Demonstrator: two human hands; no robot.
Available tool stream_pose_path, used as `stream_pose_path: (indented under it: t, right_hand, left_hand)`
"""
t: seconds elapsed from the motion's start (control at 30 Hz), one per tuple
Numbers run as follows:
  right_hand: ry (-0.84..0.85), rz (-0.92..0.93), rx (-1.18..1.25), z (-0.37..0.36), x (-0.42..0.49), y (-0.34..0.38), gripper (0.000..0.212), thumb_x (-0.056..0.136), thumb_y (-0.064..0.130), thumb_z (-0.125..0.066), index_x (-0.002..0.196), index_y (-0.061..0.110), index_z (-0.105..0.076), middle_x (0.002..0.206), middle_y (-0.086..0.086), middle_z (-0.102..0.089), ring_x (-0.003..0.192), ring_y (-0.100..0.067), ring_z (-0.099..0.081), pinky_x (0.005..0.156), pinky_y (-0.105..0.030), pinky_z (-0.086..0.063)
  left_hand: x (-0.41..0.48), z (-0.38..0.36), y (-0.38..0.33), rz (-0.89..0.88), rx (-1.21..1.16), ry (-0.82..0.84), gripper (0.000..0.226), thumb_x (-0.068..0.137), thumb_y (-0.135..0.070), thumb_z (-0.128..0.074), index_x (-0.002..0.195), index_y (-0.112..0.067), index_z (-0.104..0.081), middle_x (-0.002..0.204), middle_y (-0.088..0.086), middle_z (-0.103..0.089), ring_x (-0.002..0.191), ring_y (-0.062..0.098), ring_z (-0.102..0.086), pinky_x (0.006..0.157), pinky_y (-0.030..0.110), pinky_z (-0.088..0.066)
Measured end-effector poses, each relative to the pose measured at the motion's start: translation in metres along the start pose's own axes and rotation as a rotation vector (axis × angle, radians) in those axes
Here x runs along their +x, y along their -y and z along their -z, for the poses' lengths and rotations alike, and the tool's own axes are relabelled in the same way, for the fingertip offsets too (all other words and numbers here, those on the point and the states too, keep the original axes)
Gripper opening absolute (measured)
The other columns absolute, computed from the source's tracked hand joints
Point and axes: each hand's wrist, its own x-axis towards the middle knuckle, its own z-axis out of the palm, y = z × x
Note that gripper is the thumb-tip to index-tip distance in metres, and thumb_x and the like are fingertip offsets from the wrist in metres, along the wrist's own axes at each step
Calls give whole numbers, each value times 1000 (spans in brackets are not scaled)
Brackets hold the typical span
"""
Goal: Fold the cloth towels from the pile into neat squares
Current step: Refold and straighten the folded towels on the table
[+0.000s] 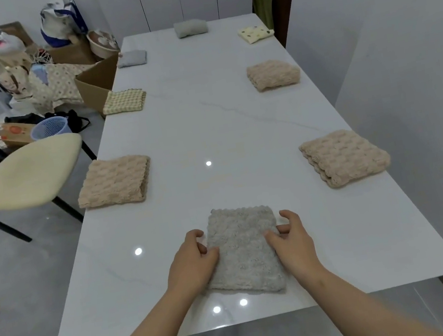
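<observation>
Your grey towel lies flat on the near end of the table, close to the edge in front of you and about midway across it. It is folded into a thick rectangle, a little longer than it is wide. Its far edge is scalloped, and its pale grey pile is plush, bubbly and soft-looking.

Your left hand is at the towel's left edge, thumb laid on top and fingers curled at the side, pinching that edge. Your right hand mirrors it on the right edge, thumb on top and fingers curled beside the cloth, gripping it too. You cannot tell whether any fingertips reach under the layers.

The table is a long, glossy white slab with faint grey veins like marble and rounded corners. Lights reflect on it as bright spots.

Other folded towels lie along its sides, well apart from one another:

- a beige bubble-textured towel near the left edge
- a second beige towel near the right edge
- a third beige towel farther up the right side
- a yellow-green checked towel, flat-woven, on the left
- a small smooth grey cloth beyond the checked one
- a cream patterned cloth at the far right
- a rounded grey bundle at the far end

Left of the table stands a chair with a cream padded seat and thin black legs.
</observation>
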Motion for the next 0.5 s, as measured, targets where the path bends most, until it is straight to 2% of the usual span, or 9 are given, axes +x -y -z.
stream_pose_path:
  t: [0.07,0.13,0.2,0.3,0.4,0.5]
  right_hand:
    - [11,-9,-17,2,0,1,46,90,16,-54,132,19,-36,97,4,-52,78,-5,-52,62,-14,-39]
    - [7,-23,-55,4,-1,-1,35,87,12,-53,119,16,-41,82,6,-49,69,-6,-49,57,-17,-38]
    - [10,-25,-120,3,-2,-4,24,85,12,-52,107,15,-42,75,6,-46,63,-8,-46,56,-22,-37]
    - [8,-14,-135,3,-1,-5,15,84,10,-52,95,16,-42,75,5,-45,62,-9,-44,57,-23,-37]
    - [-26,65,-156,1,-1,-4,15,85,8,-51,93,19,-45,89,1,-52,74,-13,-49,63,-22,-39]
    - [-46,261,-418,1,1,-1,35,88,12,-49,122,21,-50,126,2,-45,110,-13,-43,90,-19,-32]
  left_hand:
    - [0,0,-2,-22,-2,-4,42,91,-30,-51,129,-22,-37,90,-4,-56,83,13,-58,72,27,-48]
    - [0,-2,-2,-40,17,-7,40,92,-28,-49,129,-23,-36,87,-6,-55,80,12,-57,73,30,-49]
    - [0,-6,-1,-52,22,-9,36,92,-26,-48,126,-25,-37,81,-7,-53,72,10,-54,68,29,-48]
    - [-2,-8,-2,-68,27,1,34,90,-21,-46,122,-29,-38,74,-5,-50,62,10,-48,59,27,-41]
    - [-2,-7,-2,-102,49,-2,40,87,-18,-48,123,-31,-40,86,-5,-47,69,10,-48,60,23,-41]
    - [-1,-5,-5,-152,82,-80,44,86,-22,-51,128,-33,-42,119,-2,-38,102,14,-46,79,24,-43]
